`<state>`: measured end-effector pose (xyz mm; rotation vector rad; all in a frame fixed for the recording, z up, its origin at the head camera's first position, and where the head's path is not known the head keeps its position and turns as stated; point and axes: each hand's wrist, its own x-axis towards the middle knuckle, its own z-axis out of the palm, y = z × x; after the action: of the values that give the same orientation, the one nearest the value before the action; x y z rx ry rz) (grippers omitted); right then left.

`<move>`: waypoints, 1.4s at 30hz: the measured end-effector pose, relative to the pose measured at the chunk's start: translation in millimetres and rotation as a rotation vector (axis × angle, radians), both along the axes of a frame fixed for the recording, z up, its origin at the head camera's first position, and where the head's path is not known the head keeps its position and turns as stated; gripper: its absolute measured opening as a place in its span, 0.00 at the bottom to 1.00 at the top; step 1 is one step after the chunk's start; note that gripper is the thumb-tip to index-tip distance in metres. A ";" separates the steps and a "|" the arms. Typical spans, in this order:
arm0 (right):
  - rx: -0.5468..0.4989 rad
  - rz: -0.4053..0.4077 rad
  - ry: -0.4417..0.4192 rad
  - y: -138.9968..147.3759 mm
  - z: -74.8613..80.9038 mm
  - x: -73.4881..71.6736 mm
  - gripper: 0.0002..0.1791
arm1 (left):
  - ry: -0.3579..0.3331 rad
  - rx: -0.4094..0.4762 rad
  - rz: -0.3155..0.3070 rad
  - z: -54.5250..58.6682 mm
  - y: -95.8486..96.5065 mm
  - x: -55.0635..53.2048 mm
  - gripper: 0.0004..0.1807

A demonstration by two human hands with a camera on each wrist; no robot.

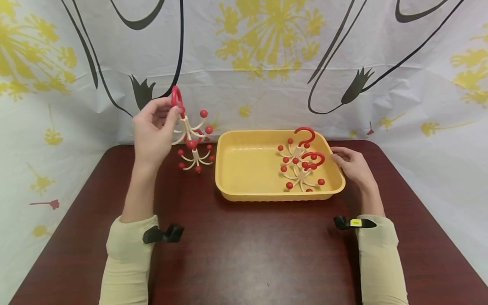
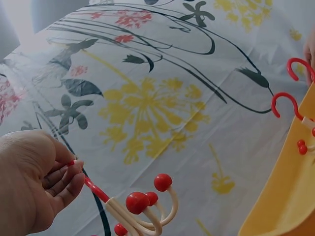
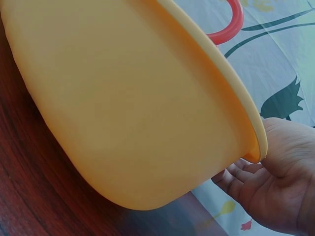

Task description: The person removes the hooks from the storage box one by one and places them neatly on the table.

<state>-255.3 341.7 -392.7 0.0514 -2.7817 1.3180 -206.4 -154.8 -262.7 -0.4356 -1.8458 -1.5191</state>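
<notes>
My left hand (image 1: 152, 131) is raised above the table's back left, pinching the red hook of a multi-arm hook hanger (image 1: 186, 126). This hanger has cream curved arms tipped with red balls. Just below it, a similar hanger (image 1: 196, 157) stands on the table, its top partly covered by the held one. In the left wrist view, thumb and fingertips meet on the red stem of the held hanger (image 2: 115, 209). My right hand (image 1: 356, 169) grips the right rim of a yellow tray (image 1: 244, 169); fingers curl beneath the rim (image 3: 262, 142) in the right wrist view.
Two more hangers, a rear one (image 1: 313, 134) and a front one (image 1: 323, 159), stand in the tray's right side with their red hooks above its floor. The dark red table (image 1: 248, 254) meets a floral sheet (image 1: 248, 93) behind.
</notes>
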 end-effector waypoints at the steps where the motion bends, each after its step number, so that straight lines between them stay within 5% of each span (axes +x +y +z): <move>1: -0.003 0.000 -0.002 0.0 -0.1 0.2 0.26 | -0.013 0.001 0.014 -0.8 -3.3 0.6 0.11; 17: -0.013 -0.006 -0.004 -0.5 -2.0 0.8 0.27 | -0.154 0.045 0.181 -20.8 -47.8 2.4 0.09; 42: -0.003 -0.025 0.003 -2.0 -1.6 0.4 0.26 | -0.457 0.090 0.292 -96.0 -97.8 -24.5 0.13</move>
<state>-254.9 339.8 -394.4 0.0192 -2.7685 1.3150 -230.9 -252.6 -358.7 0.2395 -2.0572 -1.5752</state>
